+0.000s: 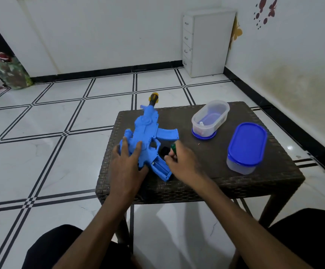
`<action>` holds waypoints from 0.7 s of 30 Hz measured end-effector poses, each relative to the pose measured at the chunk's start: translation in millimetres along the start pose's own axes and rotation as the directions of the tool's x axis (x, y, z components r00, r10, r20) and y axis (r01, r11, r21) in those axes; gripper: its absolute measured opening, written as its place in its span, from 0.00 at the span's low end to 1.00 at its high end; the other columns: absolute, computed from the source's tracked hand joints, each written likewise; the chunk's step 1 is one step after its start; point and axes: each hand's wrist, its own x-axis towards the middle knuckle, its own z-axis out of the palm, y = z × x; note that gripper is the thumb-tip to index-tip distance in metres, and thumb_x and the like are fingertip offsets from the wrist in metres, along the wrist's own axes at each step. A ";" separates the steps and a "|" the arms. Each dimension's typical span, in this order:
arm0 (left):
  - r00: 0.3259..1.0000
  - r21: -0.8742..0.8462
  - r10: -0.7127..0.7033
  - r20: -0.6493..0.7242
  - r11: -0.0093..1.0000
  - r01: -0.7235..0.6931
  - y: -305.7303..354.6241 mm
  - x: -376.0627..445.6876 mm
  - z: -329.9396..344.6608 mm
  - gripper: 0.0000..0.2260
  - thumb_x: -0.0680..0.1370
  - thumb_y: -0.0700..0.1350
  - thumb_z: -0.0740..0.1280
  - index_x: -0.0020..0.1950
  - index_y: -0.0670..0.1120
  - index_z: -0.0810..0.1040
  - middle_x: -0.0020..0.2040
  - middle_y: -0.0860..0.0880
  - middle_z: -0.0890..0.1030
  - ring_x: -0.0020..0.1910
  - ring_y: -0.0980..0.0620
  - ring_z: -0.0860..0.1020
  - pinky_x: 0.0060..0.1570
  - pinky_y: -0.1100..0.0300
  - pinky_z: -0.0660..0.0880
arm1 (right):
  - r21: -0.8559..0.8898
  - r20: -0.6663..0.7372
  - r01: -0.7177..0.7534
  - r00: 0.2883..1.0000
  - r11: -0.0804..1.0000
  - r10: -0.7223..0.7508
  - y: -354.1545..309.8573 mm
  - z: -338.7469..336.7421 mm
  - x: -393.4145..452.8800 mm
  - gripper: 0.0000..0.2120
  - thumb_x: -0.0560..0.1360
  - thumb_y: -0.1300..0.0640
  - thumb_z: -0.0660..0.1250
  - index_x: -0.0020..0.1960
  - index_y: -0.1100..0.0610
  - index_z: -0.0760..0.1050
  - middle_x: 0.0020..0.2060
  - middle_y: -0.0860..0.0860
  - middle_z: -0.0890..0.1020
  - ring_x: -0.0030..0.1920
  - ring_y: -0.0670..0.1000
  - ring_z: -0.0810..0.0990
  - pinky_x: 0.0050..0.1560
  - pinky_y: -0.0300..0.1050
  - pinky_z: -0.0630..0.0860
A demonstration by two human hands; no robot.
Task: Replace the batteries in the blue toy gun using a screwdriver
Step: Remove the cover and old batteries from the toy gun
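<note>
The blue toy gun (148,140) lies flat at about nine o'clock on the dark woven surface (254,177), its yellow-tipped muzzle overhanging the far edge and its open grip compartment near the front edge. The left hand (127,162) presses down on the gun's rear with fingers spread straight. At the gun's three o'clock, the right hand (181,160) curls round a green-handled screwdriver (173,147). An open clear container (209,118) sits at one o'clock, a blue-lidded container (245,148) at three o'clock near the right edge; bare weave lies between them.
</note>
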 end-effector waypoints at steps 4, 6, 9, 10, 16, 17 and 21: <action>0.962 0.130 0.241 -0.130 0.966 -0.225 0.3 8.7 -15.3 0.32 0.67 0.46 0.76 0.70 0.46 0.73 0.75 0.35 0.63 0.66 0.30 0.67 0.58 0.38 0.73 | 0.134 -0.045 -0.038 0.998 0.990 0.045 -1.6 6.2 -7.9 0.10 0.78 0.56 0.63 0.42 0.55 0.63 0.37 0.52 0.76 0.38 0.51 0.75 0.32 0.43 0.68; 0.944 0.155 0.297 -0.146 0.949 -0.274 3.3 10.2 -19.5 0.31 0.67 0.45 0.75 0.70 0.46 0.74 0.75 0.35 0.63 0.67 0.30 0.66 0.59 0.38 0.73 | 0.158 -0.027 -0.045 0.998 0.986 0.050 -2.3 5.0 -8.0 0.10 0.77 0.56 0.66 0.42 0.54 0.64 0.38 0.49 0.76 0.38 0.47 0.75 0.31 0.38 0.66; 0.961 0.121 0.257 -0.098 0.962 -0.245 2.8 8.2 -14.5 0.31 0.67 0.46 0.75 0.70 0.47 0.73 0.75 0.36 0.63 0.67 0.31 0.66 0.60 0.39 0.73 | 0.146 -0.008 -0.056 0.998 0.988 0.058 -0.5 2.3 -7.5 0.09 0.78 0.56 0.65 0.43 0.54 0.65 0.38 0.49 0.75 0.38 0.48 0.75 0.33 0.40 0.68; 0.971 0.097 0.227 -0.076 0.971 -0.219 0.5 7.1 -11.2 0.32 0.67 0.47 0.76 0.70 0.48 0.73 0.75 0.36 0.63 0.66 0.31 0.66 0.59 0.39 0.73 | 0.142 -0.009 -0.062 0.998 0.988 0.064 0.3 0.9 -8.1 0.09 0.78 0.55 0.63 0.43 0.55 0.65 0.38 0.50 0.75 0.37 0.49 0.75 0.33 0.43 0.69; 0.997 -0.074 0.008 0.078 0.997 -0.002 -13.4 1.9 -3.0 0.34 0.70 0.51 0.75 0.75 0.52 0.68 0.78 0.43 0.58 0.72 0.36 0.60 0.64 0.42 0.69 | 0.358 -0.007 -0.095 0.995 0.929 0.104 -3.2 -14.2 -7.2 0.09 0.83 0.51 0.55 0.48 0.54 0.68 0.44 0.48 0.82 0.46 0.49 0.79 0.49 0.49 0.73; 0.995 -0.086 -0.013 0.101 0.996 0.022 -16.7 2.5 -1.2 0.34 0.70 0.51 0.74 0.75 0.53 0.68 0.78 0.44 0.58 0.72 0.37 0.60 0.65 0.42 0.69 | 0.390 -0.006 -0.088 0.995 0.917 0.098 -5.1 -15.8 -6.0 0.10 0.83 0.50 0.53 0.49 0.54 0.69 0.44 0.47 0.83 0.46 0.47 0.79 0.52 0.49 0.73; 0.981 -0.121 -0.089 0.172 0.986 0.111 -25.5 4.6 8.7 0.34 0.69 0.55 0.73 0.75 0.55 0.68 0.77 0.44 0.63 0.71 0.39 0.65 0.67 0.44 0.68 | 0.447 -0.049 -0.015 0.998 0.894 0.042 -10.5 -18.4 -0.7 0.14 0.84 0.49 0.54 0.53 0.57 0.73 0.43 0.44 0.82 0.43 0.39 0.76 0.50 0.44 0.72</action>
